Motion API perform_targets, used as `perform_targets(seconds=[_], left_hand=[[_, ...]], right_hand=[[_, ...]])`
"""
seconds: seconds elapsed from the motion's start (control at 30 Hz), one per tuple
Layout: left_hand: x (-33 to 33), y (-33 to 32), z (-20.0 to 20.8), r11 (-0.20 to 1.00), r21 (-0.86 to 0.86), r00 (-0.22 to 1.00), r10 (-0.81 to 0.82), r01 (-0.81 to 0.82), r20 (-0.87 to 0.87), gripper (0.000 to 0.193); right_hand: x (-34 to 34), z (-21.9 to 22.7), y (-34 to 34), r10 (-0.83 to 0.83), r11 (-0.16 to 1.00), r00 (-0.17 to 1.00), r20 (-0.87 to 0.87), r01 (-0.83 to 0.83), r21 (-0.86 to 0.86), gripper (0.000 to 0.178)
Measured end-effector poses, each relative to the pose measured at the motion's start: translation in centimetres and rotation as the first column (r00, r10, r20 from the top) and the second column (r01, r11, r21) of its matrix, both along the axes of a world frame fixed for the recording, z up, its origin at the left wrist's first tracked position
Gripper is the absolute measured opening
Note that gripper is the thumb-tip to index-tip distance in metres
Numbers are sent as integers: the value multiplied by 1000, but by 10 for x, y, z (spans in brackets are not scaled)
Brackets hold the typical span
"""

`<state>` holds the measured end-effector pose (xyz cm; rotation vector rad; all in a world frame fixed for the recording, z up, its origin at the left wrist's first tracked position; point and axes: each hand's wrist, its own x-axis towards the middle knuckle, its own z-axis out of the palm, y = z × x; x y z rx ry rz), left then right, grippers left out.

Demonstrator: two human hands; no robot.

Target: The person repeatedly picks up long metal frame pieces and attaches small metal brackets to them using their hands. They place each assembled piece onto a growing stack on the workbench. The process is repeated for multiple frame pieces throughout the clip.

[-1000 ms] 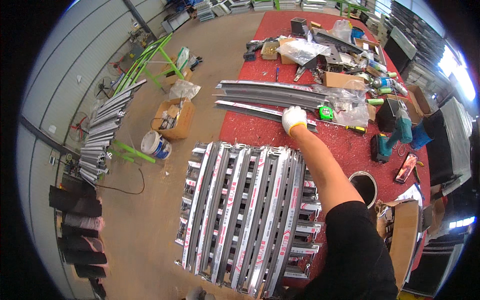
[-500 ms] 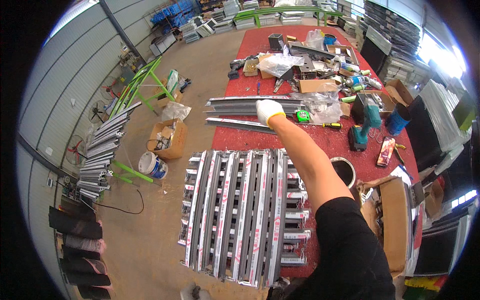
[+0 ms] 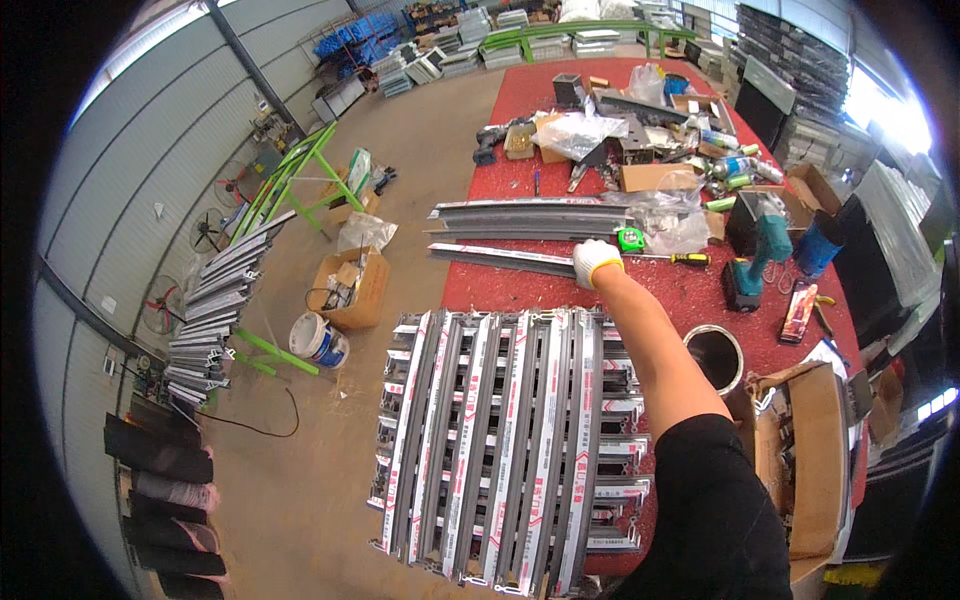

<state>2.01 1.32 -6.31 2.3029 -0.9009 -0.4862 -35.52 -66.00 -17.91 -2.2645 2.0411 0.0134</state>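
Observation:
My right hand [image 3: 598,264], in a white knit glove with a yellow cuff, is closed round the right end of a grey metal profile [image 3: 505,258] with white film on it. This profile lies across the red table, its left end sticking out past the edge. Just beyond it lie several similar profiles [image 3: 530,218], side by side. A green tape measure [image 3: 630,239] sits right behind my glove. Nearer to me is a crosswise stack of film-covered profiles [image 3: 495,450], with metal clips at their ends. My left hand is out of view.
On the red table [image 3: 660,300] are a yellow-black screwdriver [image 3: 690,259], a teal cordless drill [image 3: 757,262], a phone [image 3: 797,312] and a round container [image 3: 714,358]. A cardboard box [image 3: 815,455] stands at the right. Left, on the floor, are a bucket [image 3: 318,340] and a green rack [image 3: 290,190].
My right hand has moved nearer and to the right, from above the far profiles to the end of the nearest single profile. The whole view has shifted slightly.

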Motion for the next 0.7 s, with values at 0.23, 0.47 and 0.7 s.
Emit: perform_targets(seconds=[0.23, 0.47, 0.7], left_hand=[[-16, -20, -5, 998, 59, 999, 13, -10, -53, 51], [-34, -41, 5, 998, 53, 994, 27, -21, -110, 53], [-25, -36, 10, 996, 38, 996, -86, 84, 35, 54]], right_hand=[[19, -22, -20, 59, 995, 998, 30, -61, 84, 30], [7, -11, -28, -7, 985, 996, 84, -8, 173, 40], [20, 17, -13, 136, 991, 977, 164, -132, -34, 26]])
